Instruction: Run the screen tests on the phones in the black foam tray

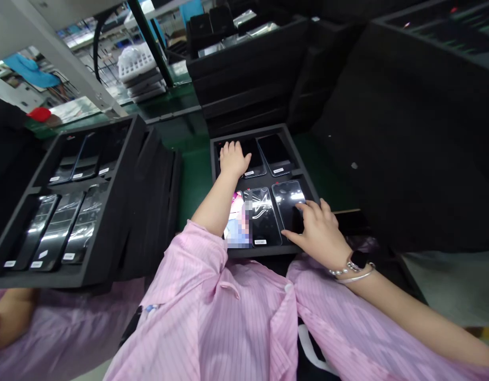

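Note:
A black foam tray in front of me holds two rows of smartphones. My left hand lies palm down with its fingers stretched over the far-left phone, largely hiding it. Beside it in the far row are a dark phone and a slightly tilted phone. Over the near-right phone rests my right hand, thumb and fingers spread, thumb by its lower left edge. A dark phone with a white label lies in the near row's middle. Left of it, a phone has its screen lit, partly pixelated.
To the left, another black tray of phones tops a stack. Stacked black trays stand behind, and a large black surface rises on the right. A green surface shows between them. Another person's arm is at lower left.

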`<action>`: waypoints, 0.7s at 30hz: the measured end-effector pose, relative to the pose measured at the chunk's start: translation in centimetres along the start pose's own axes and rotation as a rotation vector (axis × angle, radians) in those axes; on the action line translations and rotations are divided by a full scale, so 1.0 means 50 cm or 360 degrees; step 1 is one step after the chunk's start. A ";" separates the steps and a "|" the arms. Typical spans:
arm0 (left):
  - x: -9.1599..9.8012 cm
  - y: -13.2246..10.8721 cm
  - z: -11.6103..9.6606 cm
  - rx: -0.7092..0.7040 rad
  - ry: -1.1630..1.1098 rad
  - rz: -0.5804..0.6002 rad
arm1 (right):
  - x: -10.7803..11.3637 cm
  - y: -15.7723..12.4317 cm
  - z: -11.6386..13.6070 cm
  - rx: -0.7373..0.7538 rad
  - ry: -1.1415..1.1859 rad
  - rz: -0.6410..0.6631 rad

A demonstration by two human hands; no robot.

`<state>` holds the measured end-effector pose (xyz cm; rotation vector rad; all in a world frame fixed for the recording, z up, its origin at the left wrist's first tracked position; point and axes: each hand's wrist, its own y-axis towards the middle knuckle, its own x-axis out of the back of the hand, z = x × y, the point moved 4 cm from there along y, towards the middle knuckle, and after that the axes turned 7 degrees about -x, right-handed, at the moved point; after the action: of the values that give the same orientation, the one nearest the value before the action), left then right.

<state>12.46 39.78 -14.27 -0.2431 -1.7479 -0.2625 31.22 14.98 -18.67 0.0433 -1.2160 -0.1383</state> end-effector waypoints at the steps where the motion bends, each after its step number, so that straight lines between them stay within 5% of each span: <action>1: -0.008 0.009 0.006 0.0028 0.0024 0.0045 | 0.000 0.000 0.003 -0.0005 -0.0003 0.0000; 9: -0.022 0.012 0.032 -0.0006 -0.0129 0.0012 | 0.011 0.024 0.013 -0.0077 -0.0019 0.0078; 15: -0.013 0.022 0.056 0.0005 -0.0192 -0.0181 | 0.048 0.270 0.043 0.0084 0.0187 0.0038; 18: -0.004 0.020 0.065 0.0073 -0.0207 -0.0189 | 0.023 0.388 0.061 -0.0171 0.0060 0.0229; 21: 0.005 0.020 0.075 0.0142 -0.0219 -0.0144 | -0.006 0.427 0.075 -0.0329 -0.0088 0.0258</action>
<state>9.24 41.88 -14.68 -0.1197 -1.9046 -0.2368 29.37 36.30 -15.35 -0.2400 -1.2494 -0.1236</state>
